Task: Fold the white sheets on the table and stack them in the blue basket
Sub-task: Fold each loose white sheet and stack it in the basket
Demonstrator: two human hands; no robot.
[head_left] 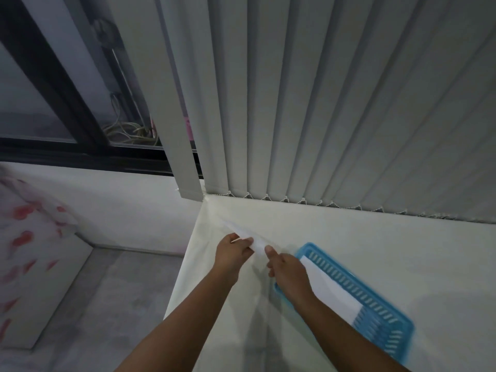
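A white sheet is held above the far left corner of the white-covered table. My left hand pinches its near end between thumb and fingers. My right hand grips the same sheet just to the right, thumb pointing up. The sheet looks narrow, seen almost edge-on. The blue basket lies on the table to the right of my right hand. White folded sheets lie inside it, partly hidden by my right forearm.
Grey vertical blinds hang along the table's far edge. The table's left edge drops to a grey floor. A dark-framed window is at the back left, and a floral-patterned bed stands at the left.
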